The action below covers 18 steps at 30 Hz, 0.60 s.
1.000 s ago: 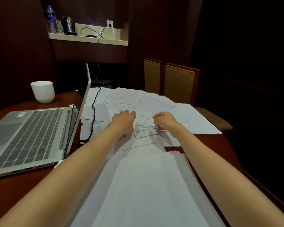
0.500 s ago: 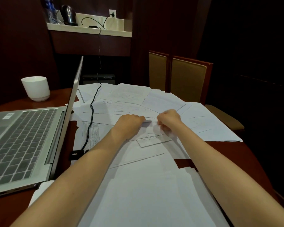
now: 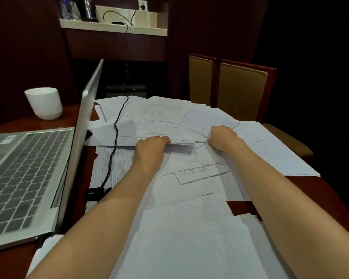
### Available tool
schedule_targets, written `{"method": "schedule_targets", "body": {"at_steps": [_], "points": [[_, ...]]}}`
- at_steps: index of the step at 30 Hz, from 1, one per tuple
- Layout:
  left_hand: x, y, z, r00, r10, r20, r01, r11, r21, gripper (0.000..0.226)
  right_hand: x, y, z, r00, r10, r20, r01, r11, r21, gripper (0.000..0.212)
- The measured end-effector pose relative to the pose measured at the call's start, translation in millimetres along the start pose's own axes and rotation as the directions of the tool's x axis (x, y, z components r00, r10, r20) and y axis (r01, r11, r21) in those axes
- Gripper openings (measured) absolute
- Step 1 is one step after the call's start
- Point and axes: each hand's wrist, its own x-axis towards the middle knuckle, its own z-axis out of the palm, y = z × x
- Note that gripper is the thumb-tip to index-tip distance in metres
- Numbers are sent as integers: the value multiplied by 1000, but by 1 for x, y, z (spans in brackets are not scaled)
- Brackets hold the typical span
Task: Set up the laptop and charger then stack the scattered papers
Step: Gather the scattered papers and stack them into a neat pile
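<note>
Now both hands are far out over the papers (image 3: pixel 189 198), which lie spread all over the right part of the counter (image 3: pixel 238 206). The left hand (image 3: pixel 151 147) has its fingers curled round the near edge of a thin bunch of sheets and holds that edge a little up off the ones below. The right hand (image 3: pixel 223 137) is just beside it, a little apart, with its fingers curled down and pinching the edges of some sheets. More papers lie in a loose heap close to the person, under both bare arms, and more fan out toward the far side of the counter.

The laptop (image 3: pixel 28 174) sits open on the left side of the counter, with its keys showing and its screen seen from the side. The black charger cable (image 3: pixel 115 133) comes down from the shelf (image 3: pixel 113 28) on the far wall, runs across the papers and ends in a black lump just beside the laptop. Up by the shelf, a black cable goes to the wall socket (image 3: pixel 142 6). A white cup (image 3: pixel 43 102) stands on the counter behind the laptop. Two chairs (image 3: pixel 240 89) with tan backs stand side by side at the far edge. A kettle (image 3: pixel 87 7) and a water bottle (image 3: pixel 65 7) stand on the shelf
</note>
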Motion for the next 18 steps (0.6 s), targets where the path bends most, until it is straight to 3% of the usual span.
{"method": "schedule_targets", "body": {"at_steps": [5,9,13,18], "points": [[-4,4,-8,1000,20,24,-21,999,28,53,-5,2,7,994,-56,-89,39,984,-174,28],[-8,10,-13,994,107,12,-107,994,26,47,-10,6,5,983,-78,-169,53,987,-149,25],[-10,22,-20,962,271,7,-271,960,66,42,-26,3,-1,965,-52,-257,83,990,112,32],[-18,40,-34,852,524,-6,-524,851,29,22,-52,-6,-3,944,32,-328,141,861,489,26]]}}
